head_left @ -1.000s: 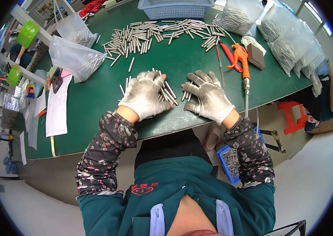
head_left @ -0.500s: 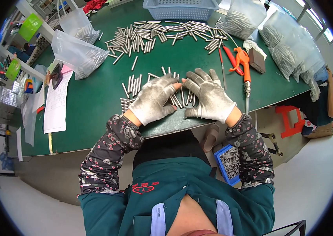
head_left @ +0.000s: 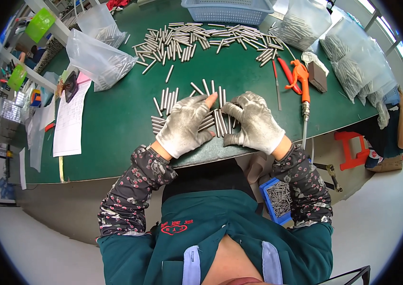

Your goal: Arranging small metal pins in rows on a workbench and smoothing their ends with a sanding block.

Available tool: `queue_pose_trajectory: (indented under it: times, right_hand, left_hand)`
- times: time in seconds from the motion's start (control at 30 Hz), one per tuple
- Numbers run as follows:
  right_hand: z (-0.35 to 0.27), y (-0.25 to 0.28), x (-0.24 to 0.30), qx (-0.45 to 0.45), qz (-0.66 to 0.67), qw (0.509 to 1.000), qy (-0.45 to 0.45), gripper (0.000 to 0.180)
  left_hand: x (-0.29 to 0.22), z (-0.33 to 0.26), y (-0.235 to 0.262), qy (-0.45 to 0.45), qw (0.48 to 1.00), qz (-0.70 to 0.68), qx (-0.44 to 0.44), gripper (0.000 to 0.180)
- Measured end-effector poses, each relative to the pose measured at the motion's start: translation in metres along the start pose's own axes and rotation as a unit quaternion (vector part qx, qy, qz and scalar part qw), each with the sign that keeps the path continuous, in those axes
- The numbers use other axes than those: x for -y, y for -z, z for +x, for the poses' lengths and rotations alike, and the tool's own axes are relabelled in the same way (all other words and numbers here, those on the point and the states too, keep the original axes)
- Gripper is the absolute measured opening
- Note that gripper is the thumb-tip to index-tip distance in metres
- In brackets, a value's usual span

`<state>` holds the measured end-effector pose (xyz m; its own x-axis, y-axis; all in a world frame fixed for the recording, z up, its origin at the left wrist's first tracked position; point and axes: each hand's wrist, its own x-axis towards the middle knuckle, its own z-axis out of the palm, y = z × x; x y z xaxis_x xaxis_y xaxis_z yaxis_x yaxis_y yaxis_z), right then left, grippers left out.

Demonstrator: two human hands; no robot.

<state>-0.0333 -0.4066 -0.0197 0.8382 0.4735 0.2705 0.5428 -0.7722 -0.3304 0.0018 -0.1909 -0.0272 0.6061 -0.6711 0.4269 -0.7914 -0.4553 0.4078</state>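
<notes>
Both my hands wear greyish-white gloves with bare fingertips showing at the left one. My left hand curls over several short metal pins, some sticking out between its fingers and thumb. My right hand lies opposite, fingers bent and thumb stretched toward the left, closed around the right side of the pins. Between the hands, a group of upright-pointing metal pins lies side by side near the table's front edge. More loose pins lie beyond and left of my left hand. What the palms cover is hidden.
A large heap of pins spreads across the green table. Behind stands a blue basket. To the right lie an orange air gun, red-handled tools and a brown block. Bags of pins flank both sides; a blue bin sits below.
My right hand's fingers have drawn in from spread to bent. The hands have moved slightly apart at the fingertips, and pins between them stand more evenly side by side. The view has shifted a little.
</notes>
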Motion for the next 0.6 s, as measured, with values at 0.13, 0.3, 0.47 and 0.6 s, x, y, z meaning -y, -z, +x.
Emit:
queue_pose_trajectory:
  times: [0.13,0.3,0.47,0.6]
  right_hand:
    - [0.0,0.0,0.009,-0.043,0.001,0.999,0.03,0.057]
    - [-0.002,-0.004,0.011,-0.047,0.002,0.997,0.055,0.048]
    - [-0.003,-0.003,0.009,-0.074,0.014,0.995,0.066,0.047]
    - [0.001,-0.003,0.014,-0.076,0.018,0.995,0.061,0.034]
  left_hand:
    - [-0.004,-0.006,0.006,0.059,0.993,0.099,0.01,0.049]
    - [-0.018,-0.006,0.001,0.116,0.977,0.173,-0.04,0.035]
    - [-0.022,-0.005,0.001,0.14,0.969,0.202,-0.032,0.037]
    - [-0.027,-0.006,0.0,0.134,0.967,0.213,-0.029,0.041]
